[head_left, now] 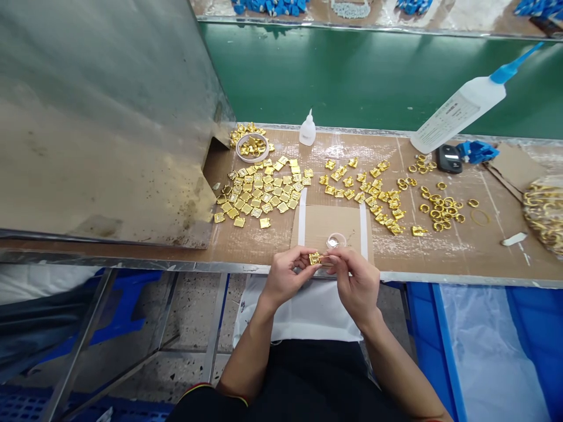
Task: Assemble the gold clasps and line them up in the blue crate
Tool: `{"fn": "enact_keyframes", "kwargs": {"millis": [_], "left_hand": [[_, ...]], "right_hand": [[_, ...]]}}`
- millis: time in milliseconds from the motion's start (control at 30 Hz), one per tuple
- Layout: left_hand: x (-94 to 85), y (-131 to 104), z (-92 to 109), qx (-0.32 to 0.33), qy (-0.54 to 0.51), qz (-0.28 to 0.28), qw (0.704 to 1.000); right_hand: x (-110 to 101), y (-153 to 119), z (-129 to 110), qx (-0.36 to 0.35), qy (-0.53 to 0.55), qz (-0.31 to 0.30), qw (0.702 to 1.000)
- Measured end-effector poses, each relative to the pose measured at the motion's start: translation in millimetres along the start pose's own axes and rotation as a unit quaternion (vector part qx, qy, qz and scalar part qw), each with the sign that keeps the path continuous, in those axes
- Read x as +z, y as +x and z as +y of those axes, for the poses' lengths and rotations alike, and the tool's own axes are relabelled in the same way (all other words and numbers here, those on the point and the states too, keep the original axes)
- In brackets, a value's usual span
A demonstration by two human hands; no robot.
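Near the table's front edge, my left hand [288, 275] pinches a small gold piece [314, 258] between thumb and fingers. My right hand [357, 281] is closed on a thin stick, whose tip touches or nearly touches the gold piece. Just behind my right fingers, a small round clear dish [336, 240] sits on a cardboard pad [329, 220] with white tape strips. Flat gold squares [264, 190] lie in a group left of the pad. More gold pieces [376, 190] are scattered behind and right of it, with gold rings [442, 208] farther right.
A big metal box [105, 117] stands at the left. A small white bottle [307, 130] and a tape roll [252, 147] are at the back. A large bottle [460, 114] leans at the right, beside a black device [449, 159]. Blue crates [440, 351] stand below right.
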State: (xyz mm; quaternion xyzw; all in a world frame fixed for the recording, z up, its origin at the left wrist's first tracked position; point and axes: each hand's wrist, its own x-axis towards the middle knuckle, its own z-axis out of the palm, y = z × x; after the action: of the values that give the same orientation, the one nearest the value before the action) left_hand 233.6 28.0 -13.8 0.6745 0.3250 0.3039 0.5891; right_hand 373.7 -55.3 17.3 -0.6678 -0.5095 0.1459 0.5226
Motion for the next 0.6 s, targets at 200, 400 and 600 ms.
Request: {"fn": "enact_keyframes", "kwargs": {"millis": [200,400,600], "left_hand": [[-0.2,0.5,1.2,0.010,-0.003,-0.001,1.000],[0.0,0.5,1.0,0.007,0.001,0.007,1.000],[-0.5,0.2,1.2,0.009,-0.006,0.010,1.000]], "right_hand": [[-2.5,4.2,-4.4,-0.038,-0.022,-0.015,0.999],[-7.1,2.4,-1.9,0.018,-0.006,-0.008,1.000],[-17.0,16.9,12.0,-0.033,-0.079,0.081,0.993]]}}
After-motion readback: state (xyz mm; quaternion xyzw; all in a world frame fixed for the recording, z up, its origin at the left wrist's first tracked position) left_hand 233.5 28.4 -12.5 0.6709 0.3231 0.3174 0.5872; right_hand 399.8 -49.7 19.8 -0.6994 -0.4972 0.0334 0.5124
